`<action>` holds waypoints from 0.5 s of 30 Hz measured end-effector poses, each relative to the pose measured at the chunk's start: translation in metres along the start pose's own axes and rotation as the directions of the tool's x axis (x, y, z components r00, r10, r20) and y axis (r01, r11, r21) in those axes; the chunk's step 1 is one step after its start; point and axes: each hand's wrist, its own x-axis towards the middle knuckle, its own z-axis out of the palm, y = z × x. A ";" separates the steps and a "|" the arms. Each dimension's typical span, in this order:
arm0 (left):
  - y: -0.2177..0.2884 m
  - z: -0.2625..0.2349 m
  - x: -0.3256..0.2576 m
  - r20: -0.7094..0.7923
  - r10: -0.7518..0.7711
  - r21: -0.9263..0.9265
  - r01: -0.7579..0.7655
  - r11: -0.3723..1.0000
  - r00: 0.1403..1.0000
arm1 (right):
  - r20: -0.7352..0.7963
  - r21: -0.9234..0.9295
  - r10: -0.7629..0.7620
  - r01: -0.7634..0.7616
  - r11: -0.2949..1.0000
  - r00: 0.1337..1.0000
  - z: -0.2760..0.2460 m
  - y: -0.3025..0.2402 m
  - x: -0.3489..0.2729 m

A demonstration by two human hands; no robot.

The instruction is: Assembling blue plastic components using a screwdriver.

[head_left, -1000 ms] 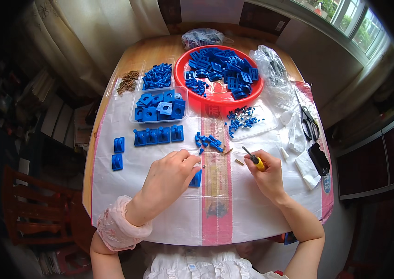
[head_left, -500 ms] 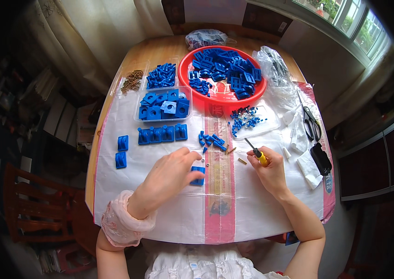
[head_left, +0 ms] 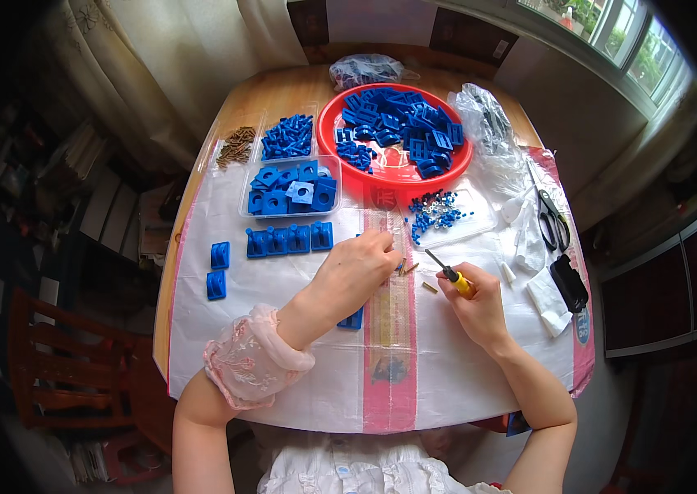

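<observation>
White sheeting (head_left: 299,362) covers the table. Since a second ago the left hand (head_left: 356,272) has reached forward, fingertips pinched over brass pins (head_left: 408,267); right hand (head_left: 476,305) still grips the screwdriver (head_left: 451,276).

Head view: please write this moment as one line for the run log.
left hand: reaching over small brass pieces | right hand: holds yellow-handled screwdriver | blue part: under left wrist | surface: white sheet

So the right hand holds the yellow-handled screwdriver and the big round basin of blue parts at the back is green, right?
Not quite: the basin is red, as the head view shows. The right hand does hold the yellow-handled screwdriver, and the blue parts do lie in that basin at the back.
</observation>
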 end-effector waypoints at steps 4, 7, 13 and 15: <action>0.001 0.006 0.006 -0.039 -0.006 0.005 0.006 1.000 0.999 | 0.006 -0.010 -0.020 0.020 1.000 1.000 0.000 -0.004 0.000; 0.000 0.008 0.007 -0.024 -0.015 0.036 0.016 0.999 1.000 | 0.008 -0.022 -0.040 0.041 0.999 0.999 -0.002 -0.003 0.000; 0.003 0.007 0.002 0.023 -0.019 0.102 0.017 0.995 1.000 | 0.018 -0.007 -0.013 0.013 1.000 1.000 -0.002 -0.003 0.000; 0.003 0.008 0.000 0.028 -0.028 0.113 0.025 0.993 0.999 | 0.020 0.002 0.004 -0.004 1.000 1.000 -0.002 -0.004 0.000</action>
